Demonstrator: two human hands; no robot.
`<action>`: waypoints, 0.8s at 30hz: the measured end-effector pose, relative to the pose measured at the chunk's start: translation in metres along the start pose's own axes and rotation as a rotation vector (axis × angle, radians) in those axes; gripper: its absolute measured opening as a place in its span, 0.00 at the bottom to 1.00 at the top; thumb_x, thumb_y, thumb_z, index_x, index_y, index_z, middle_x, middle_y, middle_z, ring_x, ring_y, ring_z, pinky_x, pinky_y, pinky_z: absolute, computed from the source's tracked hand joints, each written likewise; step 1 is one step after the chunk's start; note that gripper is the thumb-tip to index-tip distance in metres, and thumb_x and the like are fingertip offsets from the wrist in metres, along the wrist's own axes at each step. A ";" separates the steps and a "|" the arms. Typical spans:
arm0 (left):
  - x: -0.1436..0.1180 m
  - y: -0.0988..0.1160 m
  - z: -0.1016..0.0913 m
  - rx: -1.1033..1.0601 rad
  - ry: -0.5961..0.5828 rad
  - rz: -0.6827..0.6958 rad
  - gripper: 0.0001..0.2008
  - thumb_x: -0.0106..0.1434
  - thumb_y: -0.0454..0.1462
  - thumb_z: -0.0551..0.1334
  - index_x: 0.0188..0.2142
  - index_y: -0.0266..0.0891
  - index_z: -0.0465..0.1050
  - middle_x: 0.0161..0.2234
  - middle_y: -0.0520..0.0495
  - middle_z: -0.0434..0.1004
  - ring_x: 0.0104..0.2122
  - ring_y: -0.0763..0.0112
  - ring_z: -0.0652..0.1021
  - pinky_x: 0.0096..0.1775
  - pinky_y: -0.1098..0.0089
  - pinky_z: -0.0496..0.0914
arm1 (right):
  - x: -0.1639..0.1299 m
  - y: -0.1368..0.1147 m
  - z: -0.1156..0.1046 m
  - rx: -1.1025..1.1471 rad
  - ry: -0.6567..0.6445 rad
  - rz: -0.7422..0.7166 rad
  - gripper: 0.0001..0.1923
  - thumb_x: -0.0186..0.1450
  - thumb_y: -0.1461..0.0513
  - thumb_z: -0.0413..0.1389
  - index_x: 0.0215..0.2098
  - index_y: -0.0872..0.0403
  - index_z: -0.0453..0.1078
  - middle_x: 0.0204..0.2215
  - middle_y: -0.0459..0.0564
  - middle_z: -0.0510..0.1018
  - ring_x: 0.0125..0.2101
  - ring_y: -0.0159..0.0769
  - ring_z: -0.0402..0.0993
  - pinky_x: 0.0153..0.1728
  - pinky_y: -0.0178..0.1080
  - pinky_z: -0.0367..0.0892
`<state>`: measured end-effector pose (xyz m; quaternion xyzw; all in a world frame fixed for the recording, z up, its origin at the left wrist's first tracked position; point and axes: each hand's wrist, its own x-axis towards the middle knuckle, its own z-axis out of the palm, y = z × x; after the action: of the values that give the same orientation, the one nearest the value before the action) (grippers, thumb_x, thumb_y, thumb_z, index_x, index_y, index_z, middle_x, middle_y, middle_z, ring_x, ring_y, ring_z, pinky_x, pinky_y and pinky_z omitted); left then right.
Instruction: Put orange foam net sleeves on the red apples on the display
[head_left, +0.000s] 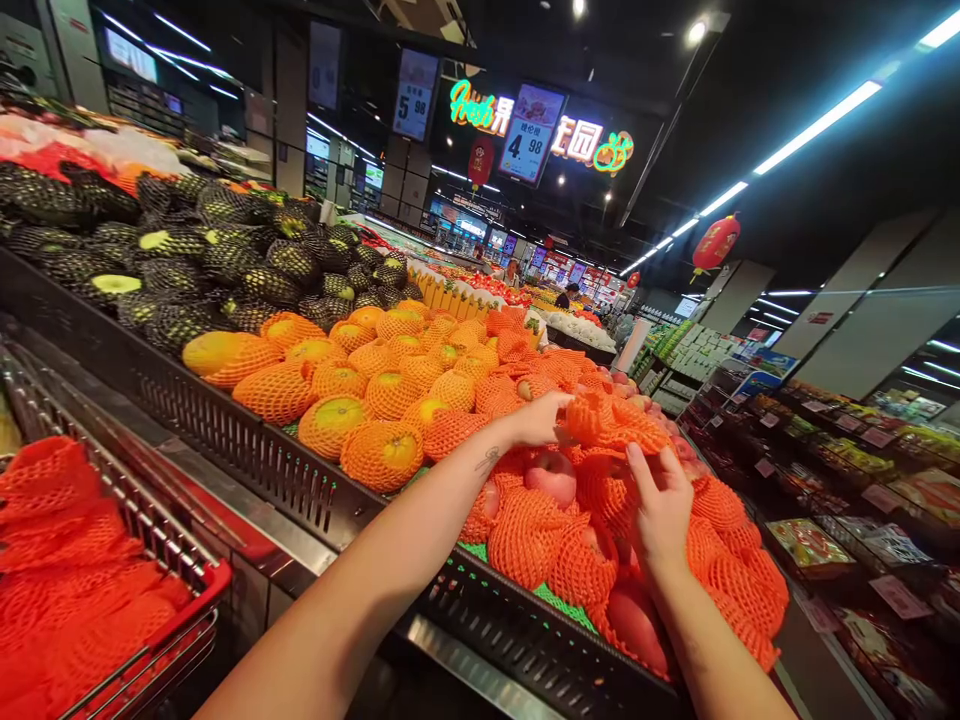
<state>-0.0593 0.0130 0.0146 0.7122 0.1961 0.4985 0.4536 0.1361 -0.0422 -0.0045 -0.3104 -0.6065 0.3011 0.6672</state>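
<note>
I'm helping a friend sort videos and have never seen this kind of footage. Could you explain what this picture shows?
There is no machine here: a person works with two bare hands. The single picture comes from a camera worn on their head, looking forward and down, so the forearms reach in from the bottom edge.

Before them is a shop's fruit display with a black slotted edge. Reddish apples, many in orange foam nets, lie nearest the hands; yellow fruit and dark netted fruit lie further left. A wire cart stands at lower left.

The left hand holds a crumpled orange net. The right hand is close by; whether it grips the net is unclear.
</note>
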 end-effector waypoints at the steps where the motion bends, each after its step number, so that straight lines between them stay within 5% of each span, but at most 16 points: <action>1: 0.000 -0.001 -0.002 -0.024 -0.029 -0.023 0.12 0.48 0.31 0.69 0.35 0.33 0.79 0.34 0.47 0.81 0.34 0.70 0.77 0.38 0.70 0.72 | 0.001 -0.002 0.000 0.009 0.008 0.011 0.17 0.59 0.51 0.68 0.39 0.52 0.77 0.40 0.47 0.81 0.41 0.36 0.77 0.47 0.40 0.72; 6: -0.002 -0.006 -0.004 -0.227 -0.055 -0.166 0.07 0.57 0.37 0.62 0.30 0.35 0.77 0.35 0.46 0.79 0.32 0.73 0.75 0.31 0.74 0.68 | 0.001 -0.011 0.002 0.268 0.075 0.108 0.16 0.54 0.55 0.71 0.34 0.52 0.74 0.33 0.43 0.78 0.30 0.29 0.73 0.32 0.32 0.72; 10: -0.009 0.001 0.001 -0.304 -0.045 -0.238 0.12 0.54 0.41 0.71 0.34 0.35 0.77 0.29 0.51 0.74 0.27 0.77 0.71 0.28 0.76 0.62 | -0.005 -0.016 0.005 0.267 -0.076 0.183 0.17 0.55 0.56 0.68 0.42 0.47 0.72 0.39 0.47 0.80 0.37 0.35 0.79 0.40 0.37 0.76; 14: -0.018 0.018 0.001 -0.327 -0.195 -0.290 0.18 0.48 0.39 0.77 0.37 0.34 0.77 0.23 0.57 0.68 0.19 0.84 0.60 0.23 0.76 0.54 | -0.008 -0.015 0.009 0.109 -0.274 0.202 0.18 0.62 0.53 0.59 0.50 0.45 0.68 0.46 0.52 0.81 0.43 0.44 0.80 0.45 0.48 0.76; 16: -0.022 0.025 -0.002 -0.353 -0.229 -0.312 0.16 0.49 0.37 0.76 0.35 0.33 0.77 0.23 0.56 0.69 0.19 0.83 0.63 0.23 0.75 0.56 | -0.006 -0.014 0.009 0.081 -0.315 0.217 0.19 0.62 0.55 0.55 0.51 0.46 0.68 0.47 0.53 0.81 0.44 0.46 0.80 0.45 0.49 0.76; 20: -0.024 0.032 -0.007 -0.484 -0.089 -0.286 0.13 0.51 0.33 0.72 0.37 0.34 0.76 0.32 0.49 0.78 0.30 0.74 0.76 0.33 0.71 0.68 | 0.002 -0.016 0.006 0.115 -0.349 0.286 0.26 0.57 0.59 0.49 0.54 0.49 0.70 0.46 0.54 0.83 0.46 0.49 0.80 0.48 0.53 0.74; 24: -0.024 0.035 -0.010 -0.369 0.024 -0.338 0.10 0.51 0.36 0.73 0.31 0.35 0.76 0.31 0.49 0.78 0.31 0.72 0.77 0.34 0.70 0.69 | 0.003 -0.018 0.007 0.164 -0.392 0.338 0.26 0.61 0.55 0.44 0.51 0.52 0.74 0.39 0.55 0.84 0.46 0.53 0.80 0.51 0.57 0.72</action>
<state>-0.0843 -0.0179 0.0323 0.5685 0.2238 0.4513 0.6504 0.1296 -0.0508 0.0124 -0.2880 -0.6374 0.5104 0.5002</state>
